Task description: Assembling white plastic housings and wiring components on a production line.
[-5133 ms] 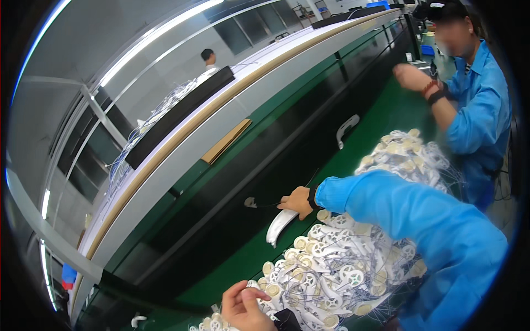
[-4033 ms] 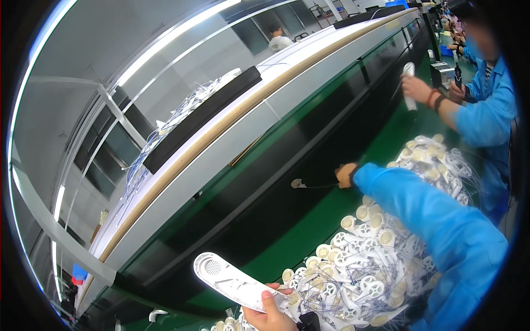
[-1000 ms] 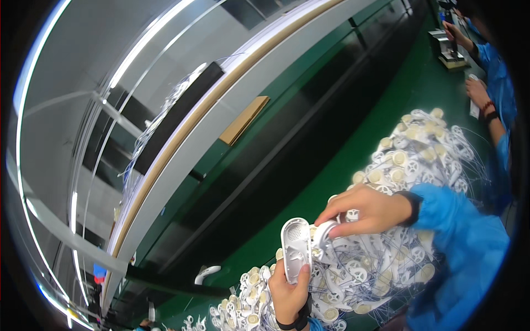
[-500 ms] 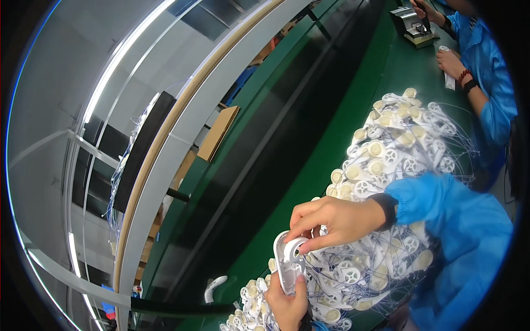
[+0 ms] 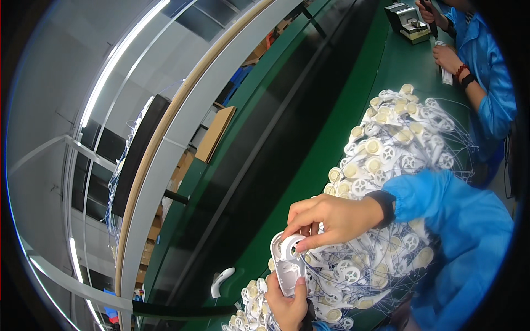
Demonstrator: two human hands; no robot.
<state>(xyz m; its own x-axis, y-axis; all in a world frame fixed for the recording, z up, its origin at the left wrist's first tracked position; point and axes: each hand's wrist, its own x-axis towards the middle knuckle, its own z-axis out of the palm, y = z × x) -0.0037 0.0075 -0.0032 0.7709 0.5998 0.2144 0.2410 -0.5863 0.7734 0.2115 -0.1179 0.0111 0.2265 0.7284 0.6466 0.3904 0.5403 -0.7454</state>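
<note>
1. Head view shows your left hand [image 5: 287,306] low in the frame, gripping a white plastic housing [image 5: 287,265] upright from below, thumb pressed against its side
2. Your right hand [image 5: 331,218] sits just above the left, closed in a narrow pinch on a small white spool [image 5: 291,246] that it holds against the upper end of the housing
3. A black wristband [image 5: 385,205] and a blue sleeve [image 5: 458,231] run back from the right hand toward the lower right
4. Beneath and beyond your right hand lies a big heap of white spools with thin wires [image 5: 397,149], spread on the green counter [image 5: 331,149]; more of them crowd around your left wrist
5. Left of your left hand, apart from it, a single curved white plastic part [image 5: 220,280] lies near the dark belt [image 5: 276,127]
6. Well beyond your right hand, a co-worker's hand [image 5: 448,57] in a blue sleeve rests on the counter near a small grey machine [image 5: 409,21]
</note>
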